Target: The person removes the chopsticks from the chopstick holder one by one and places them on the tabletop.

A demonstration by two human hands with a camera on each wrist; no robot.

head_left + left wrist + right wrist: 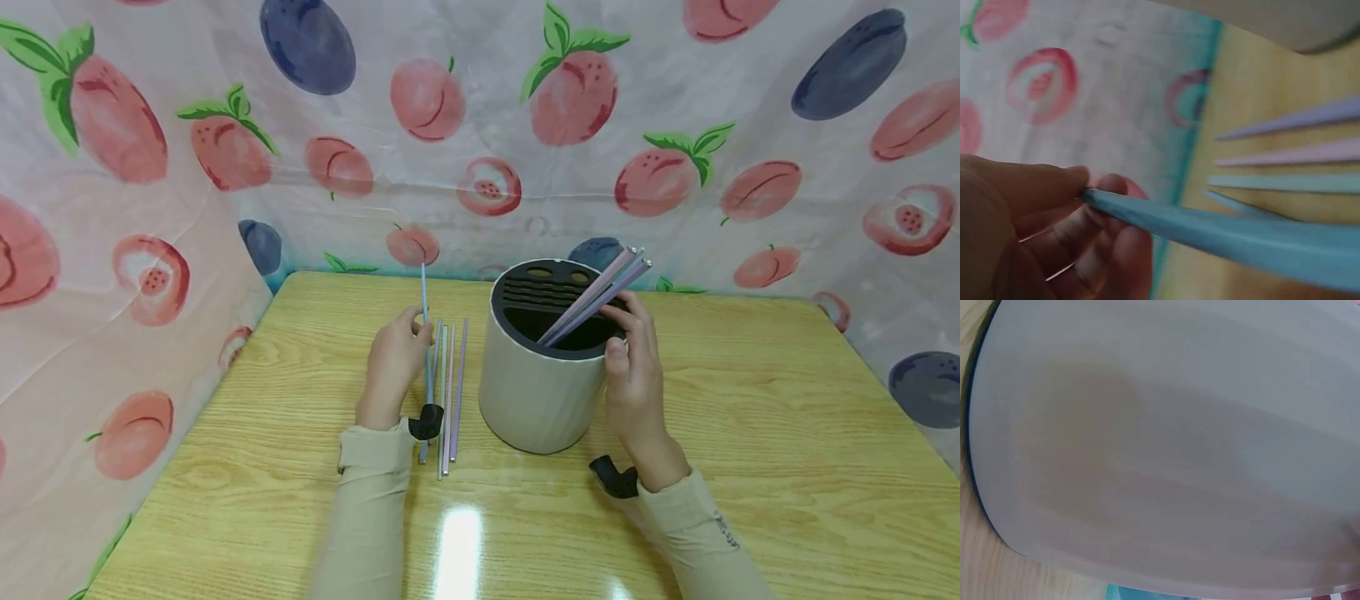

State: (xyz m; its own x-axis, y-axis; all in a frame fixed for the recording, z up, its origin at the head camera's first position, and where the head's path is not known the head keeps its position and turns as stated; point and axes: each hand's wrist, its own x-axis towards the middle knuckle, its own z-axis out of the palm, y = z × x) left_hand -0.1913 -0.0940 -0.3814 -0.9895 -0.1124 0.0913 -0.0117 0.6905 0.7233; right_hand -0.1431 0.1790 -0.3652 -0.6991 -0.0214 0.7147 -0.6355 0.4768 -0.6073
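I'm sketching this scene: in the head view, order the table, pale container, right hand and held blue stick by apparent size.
Largest to smallest:
1. table
2. pale container
3. right hand
4. held blue stick

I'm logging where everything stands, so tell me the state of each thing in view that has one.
Holder: upright on the table
Black top: fitted on the holder
Stored sticks: slanting out of the holder
Loose sticks: lying side by side on the table
Blue stick: held
Left hand: pinching the blue stick
Right hand: gripping the holder's rim
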